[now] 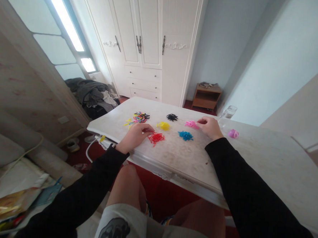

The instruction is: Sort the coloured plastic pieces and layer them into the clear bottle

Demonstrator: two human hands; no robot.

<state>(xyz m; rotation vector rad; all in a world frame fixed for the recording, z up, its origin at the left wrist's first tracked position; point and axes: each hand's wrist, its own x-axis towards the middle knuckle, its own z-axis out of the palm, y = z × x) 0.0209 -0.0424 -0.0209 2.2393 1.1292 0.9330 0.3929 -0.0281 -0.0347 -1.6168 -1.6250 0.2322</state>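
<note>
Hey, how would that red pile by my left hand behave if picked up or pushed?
The red pile would probably feel floppy, since its thin strands bend and tangle. It is likely light, being a small, loose heap. A push might scatter it across the table, as strands stick out at the edges.

Black sleeves (241, 185) are worn with pale, dark-printed shorts (139, 223).

No readable lettering

The dark print (114, 232) on the pale shorts (135, 221) shows no legible letters; the gold packet (5, 206) and blue item (47, 194) at lower left are too blurred to read, as is the clear jar (230, 111) on the counter (188, 161).
</note>
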